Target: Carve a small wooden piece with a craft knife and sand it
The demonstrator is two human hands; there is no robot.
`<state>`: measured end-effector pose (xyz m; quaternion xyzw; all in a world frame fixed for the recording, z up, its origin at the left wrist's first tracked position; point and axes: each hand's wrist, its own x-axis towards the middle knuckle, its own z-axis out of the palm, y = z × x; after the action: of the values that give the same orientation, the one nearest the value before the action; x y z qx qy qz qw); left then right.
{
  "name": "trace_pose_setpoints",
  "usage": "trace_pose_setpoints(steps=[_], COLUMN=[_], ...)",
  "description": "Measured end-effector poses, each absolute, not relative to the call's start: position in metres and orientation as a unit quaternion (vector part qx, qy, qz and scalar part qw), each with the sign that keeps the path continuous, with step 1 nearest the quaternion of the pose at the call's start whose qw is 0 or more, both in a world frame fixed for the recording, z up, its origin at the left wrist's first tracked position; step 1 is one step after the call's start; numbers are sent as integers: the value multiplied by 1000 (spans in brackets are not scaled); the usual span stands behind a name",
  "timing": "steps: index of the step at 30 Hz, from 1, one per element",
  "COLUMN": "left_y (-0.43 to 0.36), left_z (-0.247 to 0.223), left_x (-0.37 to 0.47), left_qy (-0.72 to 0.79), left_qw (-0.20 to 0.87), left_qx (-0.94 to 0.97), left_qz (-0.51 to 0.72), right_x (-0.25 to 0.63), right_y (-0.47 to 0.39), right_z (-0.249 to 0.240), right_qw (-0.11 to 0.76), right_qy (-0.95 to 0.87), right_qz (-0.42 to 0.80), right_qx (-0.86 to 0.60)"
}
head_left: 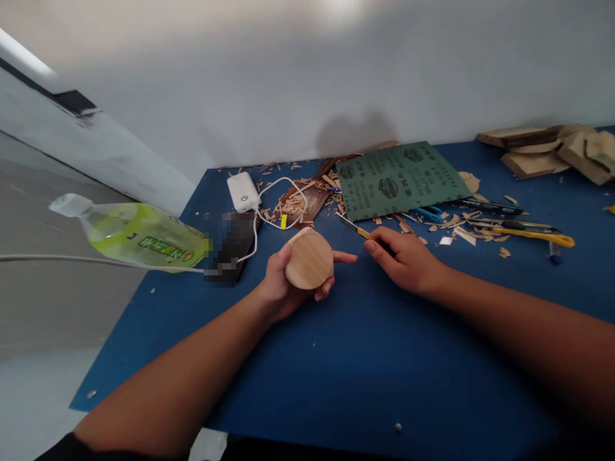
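Note:
A round, pale wooden disc (309, 259) rests in my left hand (278, 288), its flat face turned toward me. Thumb and fingers grip its sides, while one finger sticks out to the right. In my right hand (408, 259) is a utility knife (365, 234), its blade pointing up and left, a short way from the disc and not touching it. My fingers cover most of the knife's handle. Beyond both hands lies a green sheet of sandpaper (401, 179) with dark printing, on top of wood shavings (293, 203).
At left are a bottle with a green label (154, 237), a dark phone-like object (233, 246) and a white power bank (243, 191) with a cable. A yellow cutter (533, 235), a black marker (492, 206) and blue scissors (427, 213) lie right. Wood pieces (538, 160) are stacked behind.

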<state>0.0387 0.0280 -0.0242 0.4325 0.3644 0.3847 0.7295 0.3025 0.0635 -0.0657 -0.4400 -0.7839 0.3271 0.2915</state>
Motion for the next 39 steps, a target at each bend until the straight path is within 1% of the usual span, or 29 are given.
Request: trace_pose_setpoints(steps=[5, 13, 22, 28, 32, 39], left_y=[28, 27, 26, 25, 24, 21], left_z=[-30, -36, -33, -30, -28, -33], left_x=[38, 34, 33, 31, 32, 34], left_qy=[380, 411, 382, 362, 360, 388], left_qw=[751, 742, 750, 756, 757, 705], left_qx=[388, 369, 384, 389, 396, 466], left_qz=[376, 380, 379, 381, 375, 368], right_x=[303, 302, 302, 303, 303, 303], right_y=[63, 62, 58, 58, 59, 56], right_z=[-66, -65, -61, -60, -62, -62], right_qw=[308, 342, 373, 362, 356, 332], right_qy=[-780, -772, -781, -796, -822, -860], right_qz=[330, 331, 325, 308, 297, 293], right_qx=[-433, -422, -381, -376, -331, -254])
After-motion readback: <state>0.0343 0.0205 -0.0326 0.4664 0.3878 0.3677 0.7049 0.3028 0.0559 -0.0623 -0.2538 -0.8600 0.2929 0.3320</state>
